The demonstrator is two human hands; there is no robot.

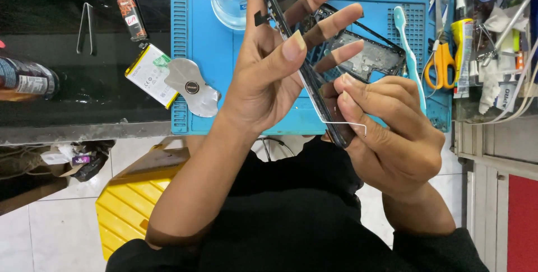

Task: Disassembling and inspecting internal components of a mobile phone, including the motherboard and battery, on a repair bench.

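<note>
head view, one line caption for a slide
Left hand holds a phone edge-on; right hand presses a wire pin into it.

L hand [274,76] raised, fingers spread; R hand [392,132] curled, thumb+forefinger pinched.

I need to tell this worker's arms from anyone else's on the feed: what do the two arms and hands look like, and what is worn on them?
Both the left hand and the right hand are bare: no gloves, rings, watch or wristbands visible. The forearms are uncovered, with black fabric sleeves pushed up towards the elbows, matching the black top. The left thumbnail is fairly long.
</note>
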